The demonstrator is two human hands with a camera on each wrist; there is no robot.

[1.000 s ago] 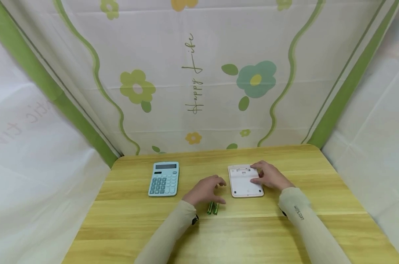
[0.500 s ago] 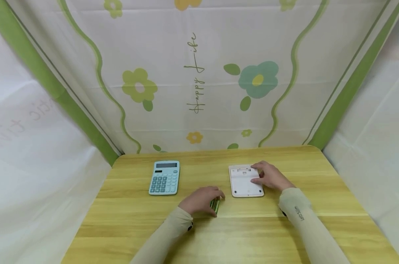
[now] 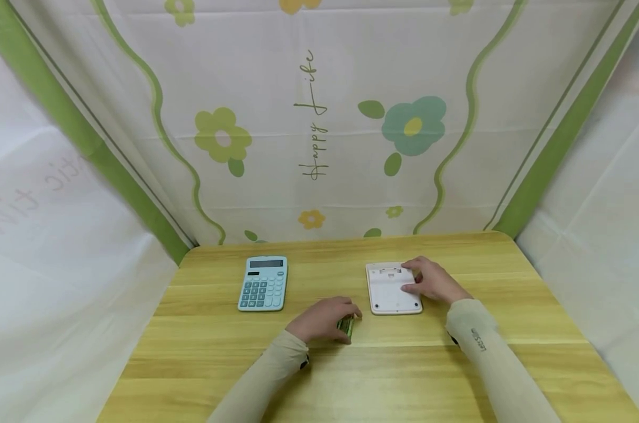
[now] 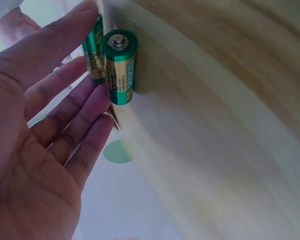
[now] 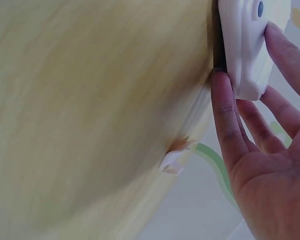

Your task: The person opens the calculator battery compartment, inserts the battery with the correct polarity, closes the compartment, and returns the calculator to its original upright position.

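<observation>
Low over the tabletop, my left hand [image 3: 324, 320] has its thumb and fingers around two green-and-gold batteries [image 3: 345, 325], partly hidden by the fingers in the head view. The left wrist view shows the thumb and fingertips pinching the farther battery [image 4: 94, 52], while the other battery [image 4: 120, 67] lies right beside it with its metal cap toward the camera. To the right, a white calculator [image 3: 390, 296] lies face down, its battery slot showing near the far edge. My right hand [image 3: 435, 282] grips its right side, thumb on the back [image 5: 257, 45] and fingers along the edge.
A light blue calculator [image 3: 263, 285] lies face up on the left of the wooden table [image 3: 404, 376]. A floral curtain [image 3: 340, 147] hangs right behind the table's far edge, with white cloth at both sides. A small whitish piece [image 5: 172, 162] sits at the table edge.
My left hand has come down onto the batteries, its thumb and fingers closing around them, and they have shifted slightly. The right hand and the white calculator stay in place.
</observation>
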